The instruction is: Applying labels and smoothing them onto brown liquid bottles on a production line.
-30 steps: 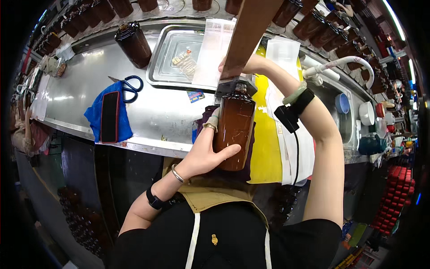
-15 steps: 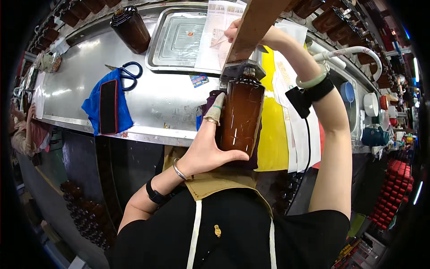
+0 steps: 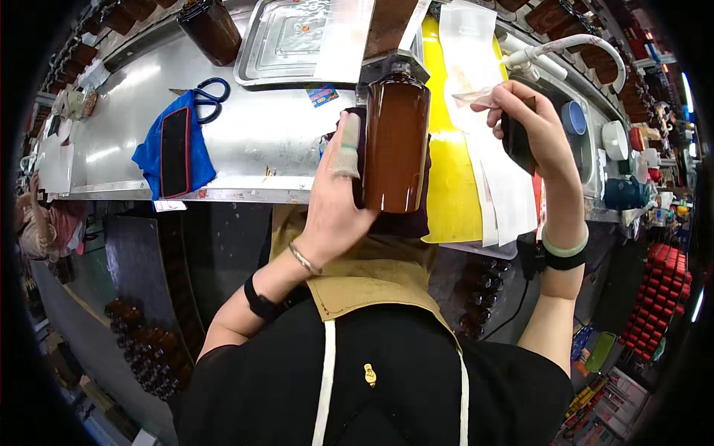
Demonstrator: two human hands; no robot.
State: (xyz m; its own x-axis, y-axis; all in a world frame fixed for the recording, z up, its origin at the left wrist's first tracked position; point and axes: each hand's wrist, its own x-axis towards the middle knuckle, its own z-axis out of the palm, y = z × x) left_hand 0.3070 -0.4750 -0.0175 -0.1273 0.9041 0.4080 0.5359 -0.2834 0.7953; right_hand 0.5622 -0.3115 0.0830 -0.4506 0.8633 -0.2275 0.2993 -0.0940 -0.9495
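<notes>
A brown glass bottle (image 3: 398, 149) lies in front of me, its neck pointing away, on a dark purple cloth (image 3: 418, 221). My left hand (image 3: 336, 197) steadies the bottle from its left side, fingers along the wall and thumb near the base. Pale covers wrap some of its fingers. Off to the right, my right hand (image 3: 539, 123) is closed, pinching a small thin see-through label (image 3: 473, 97) between thumb and fingertips. A flat dark piece (image 3: 518, 141) sits in the same hand against the palm; its kind is unclear. White paper sheets (image 3: 494, 178) lie below that hand.
A metal tray (image 3: 253, 70) with white paper stands at the back, near another brown bottle (image 3: 210, 33). Scissors (image 3: 212, 100) and a phone (image 3: 175, 152) rest on a blue cloth (image 3: 149, 160). A yellow sheet (image 3: 452, 201) lies right of the bottle. A brown post (image 3: 388, 30) stands beyond its neck.
My right hand has moved from the paper by the tray to the right side, bringing the label along. My left thumb has slid off the bottle's face toward its base.
</notes>
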